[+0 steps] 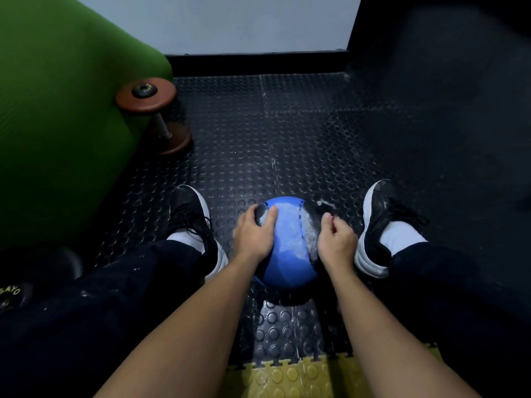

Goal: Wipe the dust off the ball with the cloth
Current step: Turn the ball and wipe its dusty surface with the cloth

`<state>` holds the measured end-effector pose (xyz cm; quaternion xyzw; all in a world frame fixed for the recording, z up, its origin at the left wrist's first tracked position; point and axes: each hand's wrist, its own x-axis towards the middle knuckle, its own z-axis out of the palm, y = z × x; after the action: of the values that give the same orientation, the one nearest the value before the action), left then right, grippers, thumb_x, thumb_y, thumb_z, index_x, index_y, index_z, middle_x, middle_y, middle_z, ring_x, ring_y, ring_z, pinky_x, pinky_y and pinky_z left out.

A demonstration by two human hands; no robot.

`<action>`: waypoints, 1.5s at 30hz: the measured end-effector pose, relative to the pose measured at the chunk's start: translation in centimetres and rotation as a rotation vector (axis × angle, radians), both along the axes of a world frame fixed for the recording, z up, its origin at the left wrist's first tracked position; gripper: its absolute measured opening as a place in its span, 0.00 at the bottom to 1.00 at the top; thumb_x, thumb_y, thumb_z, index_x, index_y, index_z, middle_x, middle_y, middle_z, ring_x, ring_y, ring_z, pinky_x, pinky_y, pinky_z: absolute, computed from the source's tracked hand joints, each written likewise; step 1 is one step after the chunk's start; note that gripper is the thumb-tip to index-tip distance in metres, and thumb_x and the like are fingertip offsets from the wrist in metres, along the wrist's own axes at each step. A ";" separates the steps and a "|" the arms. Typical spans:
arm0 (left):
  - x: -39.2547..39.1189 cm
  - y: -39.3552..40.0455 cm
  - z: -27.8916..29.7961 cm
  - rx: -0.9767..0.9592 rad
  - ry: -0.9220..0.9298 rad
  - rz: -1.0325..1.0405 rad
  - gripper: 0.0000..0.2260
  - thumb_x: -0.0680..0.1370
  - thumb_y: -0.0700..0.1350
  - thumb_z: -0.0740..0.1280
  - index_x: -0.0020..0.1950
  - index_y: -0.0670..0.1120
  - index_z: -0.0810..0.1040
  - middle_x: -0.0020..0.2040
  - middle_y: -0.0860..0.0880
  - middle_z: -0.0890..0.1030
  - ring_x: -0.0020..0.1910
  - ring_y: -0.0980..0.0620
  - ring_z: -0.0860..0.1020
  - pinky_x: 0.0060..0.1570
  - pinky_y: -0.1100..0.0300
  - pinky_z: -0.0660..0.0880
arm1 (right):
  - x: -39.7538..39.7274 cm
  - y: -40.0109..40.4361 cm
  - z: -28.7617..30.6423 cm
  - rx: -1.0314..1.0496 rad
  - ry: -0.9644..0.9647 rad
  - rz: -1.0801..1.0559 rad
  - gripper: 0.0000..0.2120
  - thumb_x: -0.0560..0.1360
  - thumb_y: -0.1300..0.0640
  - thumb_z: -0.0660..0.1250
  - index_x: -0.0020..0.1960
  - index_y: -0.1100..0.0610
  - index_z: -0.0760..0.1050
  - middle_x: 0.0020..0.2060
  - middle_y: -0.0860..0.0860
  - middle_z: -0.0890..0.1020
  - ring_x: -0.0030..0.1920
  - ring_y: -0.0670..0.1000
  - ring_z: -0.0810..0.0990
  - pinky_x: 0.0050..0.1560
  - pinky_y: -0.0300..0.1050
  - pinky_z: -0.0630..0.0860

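Blue, dust-streaked, the ball [287, 245] sits on the studded floor between both shoes. Left hand [254, 235] lies spread on its left side; right hand [336, 244], curled, pinches a dark cloth [323, 209] against its right. Nearby weight plate [13, 294] reads "SAYO".

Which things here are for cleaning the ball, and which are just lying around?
For the job: ball, dark cloth pinched by the right hand, left hand steadying the ball.
Lying about: dumbbell, green mat, yellow floor tile.

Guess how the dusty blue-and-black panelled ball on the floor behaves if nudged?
The blue-and-black panelled ball is round on flat studded rubber flooring, so it would probably roll. The left hand lying on it likely steadies it. White dust film may make it slippery.
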<state>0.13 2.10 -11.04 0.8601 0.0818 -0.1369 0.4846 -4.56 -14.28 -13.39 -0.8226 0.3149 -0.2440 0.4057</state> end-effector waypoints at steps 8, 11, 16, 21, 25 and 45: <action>1.2 0.5 0.4 0.124 -0.055 -0.090 0.32 0.76 0.68 0.61 0.69 0.47 0.70 0.68 0.45 0.72 0.67 0.44 0.71 0.68 0.44 0.68 | 0.3 0.2 0.4 -0.113 -0.124 0.170 0.15 0.78 0.53 0.61 0.52 0.60 0.83 0.48 0.53 0.85 0.48 0.55 0.81 0.47 0.35 0.67; 1.4 0.2 -0.2 -0.020 -0.081 -0.136 0.29 0.80 0.62 0.63 0.77 0.48 0.68 0.75 0.48 0.70 0.74 0.48 0.69 0.74 0.51 0.64 | -0.6 0.5 1.0 -0.143 -0.201 0.238 0.13 0.78 0.57 0.63 0.55 0.60 0.82 0.50 0.50 0.84 0.51 0.43 0.79 0.54 0.26 0.67; 1.4 0.3 -0.2 -0.021 -0.041 -0.151 0.28 0.80 0.63 0.62 0.77 0.54 0.69 0.77 0.49 0.69 0.75 0.48 0.67 0.74 0.51 0.62 | -1.2 0.3 -0.1 -0.071 -0.213 0.152 0.16 0.79 0.51 0.60 0.41 0.58 0.79 0.39 0.50 0.82 0.41 0.50 0.78 0.44 0.44 0.74; 0.8 -0.1 -0.4 -0.012 -0.050 -0.071 0.28 0.80 0.63 0.61 0.78 0.52 0.68 0.77 0.48 0.69 0.76 0.46 0.66 0.75 0.49 0.61 | 1.4 -0.4 1.5 0.045 0.047 0.101 0.20 0.79 0.50 0.62 0.31 0.57 0.68 0.29 0.50 0.75 0.36 0.56 0.73 0.37 0.46 0.63; 1.0 0.2 -0.2 -0.034 -0.040 -0.043 0.27 0.81 0.63 0.61 0.77 0.52 0.69 0.77 0.47 0.70 0.75 0.47 0.68 0.74 0.49 0.63 | -1.0 1.6 1.5 -0.044 -0.217 0.245 0.14 0.79 0.54 0.62 0.55 0.59 0.83 0.51 0.46 0.83 0.52 0.43 0.79 0.55 0.31 0.71; 0.5 1.3 -1.0 -0.050 -0.004 0.055 0.27 0.81 0.62 0.60 0.78 0.52 0.69 0.77 0.48 0.70 0.76 0.47 0.67 0.76 0.53 0.60 | -1.7 2.9 -0.7 -0.105 -0.219 0.134 0.18 0.78 0.51 0.59 0.53 0.63 0.82 0.53 0.58 0.84 0.54 0.55 0.81 0.57 0.40 0.72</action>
<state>0.62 3.37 -12.09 0.8454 0.1007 -0.1238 0.5097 -6.25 -11.35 -14.07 -0.8304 0.1998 -0.3210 0.4093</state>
